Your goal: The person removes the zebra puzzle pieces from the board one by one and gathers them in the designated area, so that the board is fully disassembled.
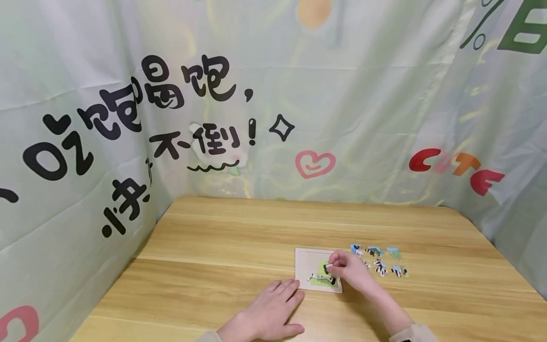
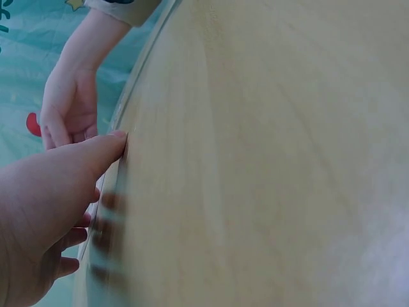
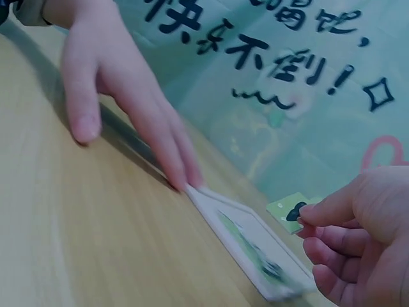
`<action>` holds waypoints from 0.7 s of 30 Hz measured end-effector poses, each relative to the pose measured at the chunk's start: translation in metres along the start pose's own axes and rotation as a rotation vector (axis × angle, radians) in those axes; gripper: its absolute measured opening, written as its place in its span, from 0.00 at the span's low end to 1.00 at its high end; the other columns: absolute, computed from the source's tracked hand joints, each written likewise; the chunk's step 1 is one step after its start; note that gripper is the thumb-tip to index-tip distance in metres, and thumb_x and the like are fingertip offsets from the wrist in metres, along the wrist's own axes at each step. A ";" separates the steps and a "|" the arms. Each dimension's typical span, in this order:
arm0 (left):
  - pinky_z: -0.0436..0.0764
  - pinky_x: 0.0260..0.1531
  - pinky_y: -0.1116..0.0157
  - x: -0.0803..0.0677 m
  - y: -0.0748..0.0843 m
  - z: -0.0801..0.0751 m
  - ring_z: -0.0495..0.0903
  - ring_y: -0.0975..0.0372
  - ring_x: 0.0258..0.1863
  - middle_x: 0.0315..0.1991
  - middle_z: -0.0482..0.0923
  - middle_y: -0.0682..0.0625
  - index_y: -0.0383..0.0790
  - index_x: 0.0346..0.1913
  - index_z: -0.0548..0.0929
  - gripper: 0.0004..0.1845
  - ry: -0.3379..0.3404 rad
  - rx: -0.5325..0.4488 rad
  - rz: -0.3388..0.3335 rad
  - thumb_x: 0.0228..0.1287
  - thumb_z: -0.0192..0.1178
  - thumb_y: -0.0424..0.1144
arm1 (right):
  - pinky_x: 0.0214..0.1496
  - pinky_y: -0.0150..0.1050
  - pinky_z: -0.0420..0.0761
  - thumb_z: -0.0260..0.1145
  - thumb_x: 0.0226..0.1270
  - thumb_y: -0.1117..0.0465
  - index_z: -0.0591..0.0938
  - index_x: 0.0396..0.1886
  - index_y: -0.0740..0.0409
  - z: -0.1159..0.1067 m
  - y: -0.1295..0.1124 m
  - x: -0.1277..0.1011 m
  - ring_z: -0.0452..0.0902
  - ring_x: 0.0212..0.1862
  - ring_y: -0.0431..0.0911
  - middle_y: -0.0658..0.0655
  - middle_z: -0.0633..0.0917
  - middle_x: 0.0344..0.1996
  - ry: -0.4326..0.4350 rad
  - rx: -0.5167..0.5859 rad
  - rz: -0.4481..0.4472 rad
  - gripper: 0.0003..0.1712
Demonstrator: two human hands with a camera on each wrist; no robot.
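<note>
My right hand (image 1: 352,271) pinches a small jigsaw piece (image 3: 281,210) between thumb and index finger, above the right part of a shallow puzzle tray (image 1: 302,263). Pale green with a black patch, the piece is seen best in the right wrist view. Joined green pieces with a black-and-white animal (image 1: 321,279) lie in the tray's lower right. My left hand (image 1: 275,308) rests flat on the table, fingers extended, with its fingertips right at the tray's near left corner. In the left wrist view the left hand (image 2: 51,204) hides the tray.
Several loose jigsaw pieces (image 1: 380,268) lie spread on the wooden table (image 1: 213,256) to the right of the tray, beside the right hand. Behind the table's far edge hangs a printed fabric curtain (image 1: 265,185), which also runs along both sides.
</note>
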State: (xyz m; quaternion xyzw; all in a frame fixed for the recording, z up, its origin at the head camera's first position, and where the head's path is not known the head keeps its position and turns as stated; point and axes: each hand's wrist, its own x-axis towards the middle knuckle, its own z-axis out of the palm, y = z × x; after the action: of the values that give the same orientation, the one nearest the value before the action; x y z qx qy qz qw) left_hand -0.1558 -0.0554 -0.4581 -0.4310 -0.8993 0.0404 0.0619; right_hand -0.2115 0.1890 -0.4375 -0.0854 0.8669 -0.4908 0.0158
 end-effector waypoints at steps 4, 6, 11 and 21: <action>0.63 0.62 0.58 0.000 0.001 0.001 0.58 0.57 0.67 0.67 0.61 0.45 0.43 0.66 0.66 0.38 0.002 0.011 0.004 0.64 0.37 0.67 | 0.23 0.31 0.68 0.69 0.52 0.67 0.75 0.29 0.62 -0.019 0.010 -0.006 0.69 0.24 0.41 0.51 0.76 0.21 0.010 -0.010 0.032 0.09; 0.63 0.62 0.58 0.000 0.001 0.002 0.58 0.57 0.67 0.67 0.61 0.45 0.43 0.66 0.66 0.38 0.003 0.015 0.003 0.64 0.38 0.67 | 0.23 0.31 0.69 0.69 0.52 0.66 0.75 0.29 0.63 -0.029 0.014 -0.010 0.69 0.23 0.41 0.52 0.76 0.21 0.020 -0.018 0.046 0.09; 0.62 0.62 0.58 0.000 0.001 0.002 0.58 0.57 0.67 0.67 0.61 0.45 0.43 0.66 0.66 0.38 0.000 0.016 0.001 0.64 0.37 0.67 | 0.24 0.32 0.72 0.68 0.54 0.65 0.75 0.31 0.65 -0.050 0.023 -0.021 0.71 0.24 0.42 0.53 0.76 0.22 0.028 -0.015 0.097 0.11; 0.62 0.62 0.58 0.000 0.001 0.000 0.58 0.57 0.67 0.67 0.61 0.45 0.43 0.66 0.66 0.38 -0.004 0.009 0.000 0.65 0.37 0.67 | 0.23 0.31 0.73 0.66 0.55 0.68 0.74 0.32 0.69 -0.073 0.045 -0.031 0.69 0.23 0.40 0.53 0.75 0.22 -0.041 0.012 0.106 0.10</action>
State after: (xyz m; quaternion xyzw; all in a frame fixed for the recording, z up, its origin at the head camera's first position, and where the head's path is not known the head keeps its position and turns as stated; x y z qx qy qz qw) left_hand -0.1550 -0.0553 -0.4581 -0.4305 -0.8993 0.0452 0.0622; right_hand -0.1951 0.2786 -0.4400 -0.0494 0.8667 -0.4927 0.0601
